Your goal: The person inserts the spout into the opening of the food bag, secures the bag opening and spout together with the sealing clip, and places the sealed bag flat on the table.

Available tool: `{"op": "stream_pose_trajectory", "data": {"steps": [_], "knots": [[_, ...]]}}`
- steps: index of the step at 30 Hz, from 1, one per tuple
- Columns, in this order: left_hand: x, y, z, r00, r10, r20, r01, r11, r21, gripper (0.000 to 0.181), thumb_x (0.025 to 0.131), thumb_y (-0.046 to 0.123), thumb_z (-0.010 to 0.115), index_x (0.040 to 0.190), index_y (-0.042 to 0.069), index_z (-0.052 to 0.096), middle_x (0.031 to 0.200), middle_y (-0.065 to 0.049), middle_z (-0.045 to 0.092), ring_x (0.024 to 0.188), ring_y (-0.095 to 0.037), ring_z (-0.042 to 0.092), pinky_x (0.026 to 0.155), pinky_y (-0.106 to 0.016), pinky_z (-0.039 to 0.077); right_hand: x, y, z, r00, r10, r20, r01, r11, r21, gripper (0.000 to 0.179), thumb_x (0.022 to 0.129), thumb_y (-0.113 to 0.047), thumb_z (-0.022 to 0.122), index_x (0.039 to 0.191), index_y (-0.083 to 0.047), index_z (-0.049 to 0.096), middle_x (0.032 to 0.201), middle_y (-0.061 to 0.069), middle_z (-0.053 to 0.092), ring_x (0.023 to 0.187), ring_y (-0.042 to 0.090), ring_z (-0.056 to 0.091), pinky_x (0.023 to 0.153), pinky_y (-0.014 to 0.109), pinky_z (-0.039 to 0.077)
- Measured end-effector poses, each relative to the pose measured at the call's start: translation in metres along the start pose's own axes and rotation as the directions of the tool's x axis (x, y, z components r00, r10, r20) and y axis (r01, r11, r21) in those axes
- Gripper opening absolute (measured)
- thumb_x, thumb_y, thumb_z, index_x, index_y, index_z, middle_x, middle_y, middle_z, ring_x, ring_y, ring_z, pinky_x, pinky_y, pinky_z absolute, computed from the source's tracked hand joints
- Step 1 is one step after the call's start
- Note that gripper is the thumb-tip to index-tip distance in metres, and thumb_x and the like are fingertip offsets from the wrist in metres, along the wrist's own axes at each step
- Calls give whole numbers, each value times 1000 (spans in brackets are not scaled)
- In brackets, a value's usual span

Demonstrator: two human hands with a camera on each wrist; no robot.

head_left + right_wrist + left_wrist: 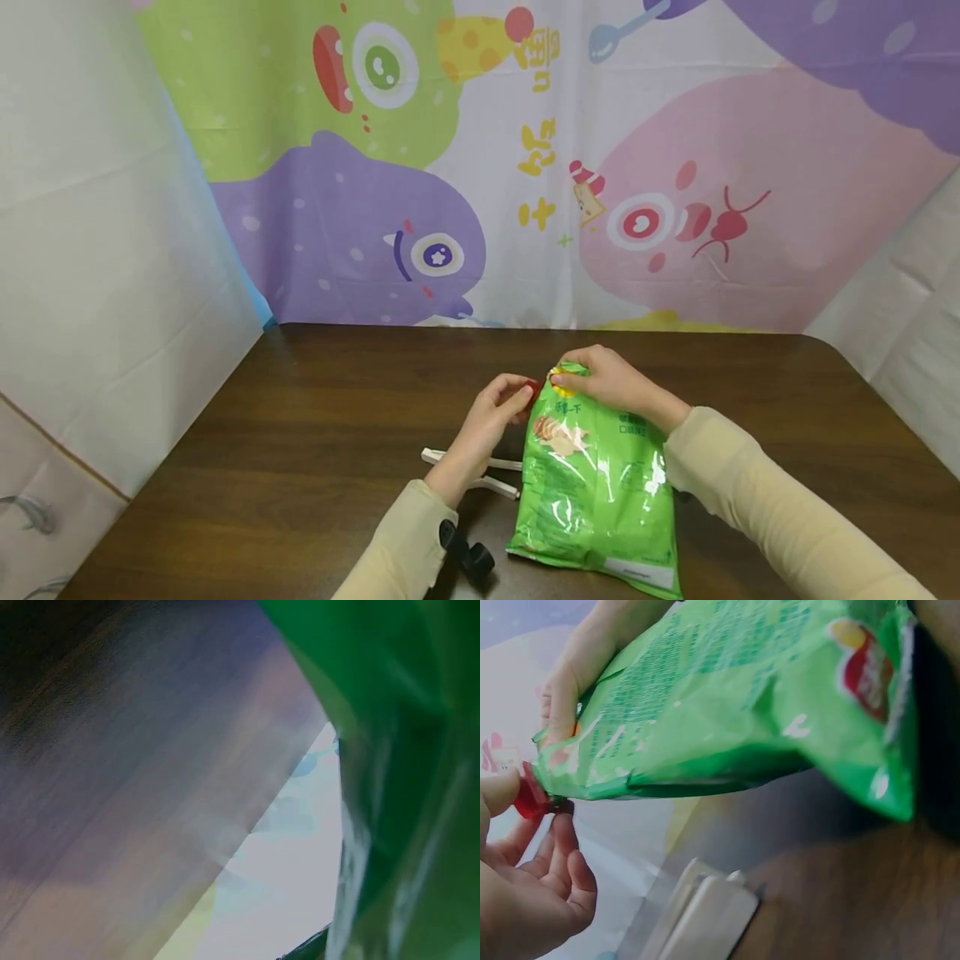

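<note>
Bag (600, 500), green and shiny, is over the near right part of the brown table (300, 433). Right hand (621, 383) grasps its far end, with the thumb on the printed side. Left hand (482, 427) pinches a small red piece (531, 796) at the bag's far left corner. Two white sticks (498, 486) lie left of the bag.
</note>
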State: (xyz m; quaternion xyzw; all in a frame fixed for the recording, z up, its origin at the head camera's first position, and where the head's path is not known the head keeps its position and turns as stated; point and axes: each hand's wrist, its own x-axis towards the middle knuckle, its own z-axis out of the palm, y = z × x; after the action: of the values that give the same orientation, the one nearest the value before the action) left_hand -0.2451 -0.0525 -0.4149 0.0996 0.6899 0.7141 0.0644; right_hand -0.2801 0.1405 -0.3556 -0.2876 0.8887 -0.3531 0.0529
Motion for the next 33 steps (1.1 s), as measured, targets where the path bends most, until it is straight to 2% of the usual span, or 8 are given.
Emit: {"op": "stream_pose_trajectory", "data": {"steps": [6,11,15,17,19,23,29,33], "knots": [[-3,7,-6,999,-28,23,26,994,110,33,92,29,53,115,4,54,102,-8,59,81,-16,56,82,-41,43,-3,-5,3,997,-55,-46,49,991,-121,16,89,-28,58,90,-14,66,79,-6,64,71,6,57,69,29,46],[-6,10,-10,999,-53,13,50,986,158,33,92,29,53,114,4,54,103,-10,59,84,-22,58,80,-38,43,-4,-5,4,994,-91,-66,79,983,-167,16,89,-27,58,94,-14,66,86,-4,66,79,10,60,74,33,47],[-9,9,-14,999,-33,-9,34,982,184,30,92,23,54,112,0,54,100,-14,59,84,-32,58,77,-38,45,-5,-4,3,990,-119,-76,102,976,-193,14,89,-27,58,92,-15,65,89,-4,65,84,13,60,76,35,47],[-10,8,-17,1000,-9,-6,10,972,237,27,91,19,54,109,-1,55,98,-15,60,82,-32,57,76,-39,45,-7,-3,1,988,-129,-84,110,973,-205,13,88,-26,59,91,-16,65,88,-4,63,82,13,59,74,34,46],[-12,8,-21,1000,15,12,-18,946,324,24,90,17,55,106,0,56,94,-13,60,79,-27,57,73,-36,46,-10,-2,-1,986,-138,-88,117,971,-211,11,88,-25,59,90,-16,66,86,-5,60,78,11,56,72,32,45],[-17,8,-28,997,41,59,-64,867,495,18,89,19,57,101,5,60,93,-5,62,78,-16,55,69,-30,45,-13,1,-4,987,-136,-87,116,971,-207,11,88,-23,60,92,-15,67,86,-5,54,74,9,50,69,29,42],[-23,9,-39,993,71,99,-117,777,618,11,88,19,58,96,11,60,90,0,61,81,-14,54,71,-29,43,-14,2,-4,986,-142,-83,123,972,-200,12,88,-22,60,92,-14,67,95,-2,55,86,11,54,75,32,45],[-26,10,-45,981,100,168,-189,695,694,7,87,15,60,90,9,62,83,2,58,76,-11,52,68,-27,42,-14,1,-4,985,-149,-84,129,970,-207,11,88,-23,60,91,-14,67,98,-1,56,88,13,54,77,34,45]]}}
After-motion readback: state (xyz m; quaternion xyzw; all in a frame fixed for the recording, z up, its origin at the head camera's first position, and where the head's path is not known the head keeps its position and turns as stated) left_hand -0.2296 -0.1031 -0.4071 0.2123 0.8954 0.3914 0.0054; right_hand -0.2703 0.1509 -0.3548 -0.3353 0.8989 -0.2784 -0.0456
